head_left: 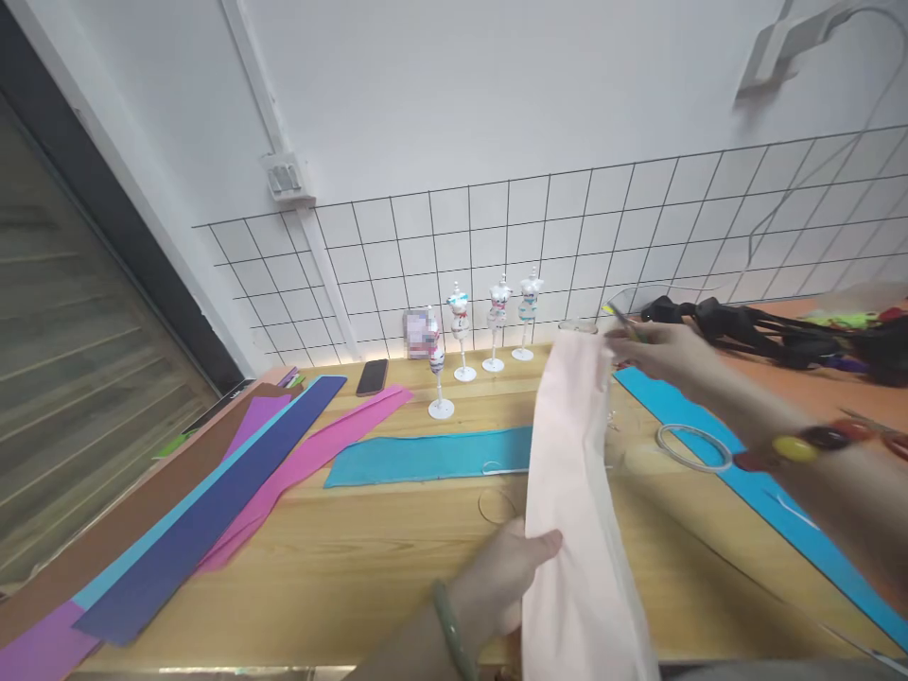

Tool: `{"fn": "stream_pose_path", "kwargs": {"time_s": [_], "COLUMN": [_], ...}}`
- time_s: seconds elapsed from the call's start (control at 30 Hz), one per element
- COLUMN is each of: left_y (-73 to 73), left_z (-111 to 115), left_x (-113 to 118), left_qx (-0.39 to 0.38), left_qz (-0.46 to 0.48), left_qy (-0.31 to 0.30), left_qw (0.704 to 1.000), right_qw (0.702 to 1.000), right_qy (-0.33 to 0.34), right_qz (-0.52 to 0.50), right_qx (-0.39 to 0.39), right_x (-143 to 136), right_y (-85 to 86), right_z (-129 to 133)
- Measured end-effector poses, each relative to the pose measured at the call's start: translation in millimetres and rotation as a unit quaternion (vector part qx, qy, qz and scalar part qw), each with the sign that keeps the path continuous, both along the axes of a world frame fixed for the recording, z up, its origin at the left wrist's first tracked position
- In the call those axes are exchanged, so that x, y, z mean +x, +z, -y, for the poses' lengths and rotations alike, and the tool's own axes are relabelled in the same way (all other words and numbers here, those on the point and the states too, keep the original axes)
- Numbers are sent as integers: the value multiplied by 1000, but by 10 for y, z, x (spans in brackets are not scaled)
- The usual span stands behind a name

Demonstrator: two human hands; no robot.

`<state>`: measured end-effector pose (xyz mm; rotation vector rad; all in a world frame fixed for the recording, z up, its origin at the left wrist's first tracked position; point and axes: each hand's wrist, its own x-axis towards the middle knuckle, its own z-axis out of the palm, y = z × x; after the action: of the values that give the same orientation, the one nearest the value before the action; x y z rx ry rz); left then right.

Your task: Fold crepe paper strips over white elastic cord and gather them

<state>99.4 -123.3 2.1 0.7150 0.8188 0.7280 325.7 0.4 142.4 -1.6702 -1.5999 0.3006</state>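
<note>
A long pale pink strip of fabric hangs lengthwise in front of me, its lower end running out of view. My left hand is closed on its left edge, thumb on top. At the strip's far end is my right hand, slightly blurred, fingers pinched around a thin dark tool with a yellow tip. Whether these fingers also grip the fabric I cannot tell. Behind the pink strip lies a turquoise fabric strip, partly covered by it. A pale ring appears beneath my right forearm.
Several small white mannequin stands line the wall beside a phone. Pink fabric and a dark blue strip lie left. Another blue strip runs along the right. Black items rest on an orange surface.
</note>
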Motion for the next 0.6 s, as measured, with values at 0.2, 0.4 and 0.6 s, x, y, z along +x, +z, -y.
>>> {"fn": "stream_pose_path", "kwargs": {"time_s": [0.2, 0.4, 0.6], "left_y": [-31, -92, -232], "left_z": [-310, -744, -895], "left_x": [369, 526, 514], "left_qx": [-63, -113, -125], "left_qz": [95, 86, 73], "left_qy": [99, 134, 114], "left_qw": [989, 981, 983], "right_qw": [998, 993, 968], "right_qy": [63, 77, 61], "right_qz": [-22, -25, -99], "right_qx": [-18, -90, -225], "right_x": [-283, -180, 31], "right_y": [-318, -674, -1134], "right_z": [-430, -48, 859]}}
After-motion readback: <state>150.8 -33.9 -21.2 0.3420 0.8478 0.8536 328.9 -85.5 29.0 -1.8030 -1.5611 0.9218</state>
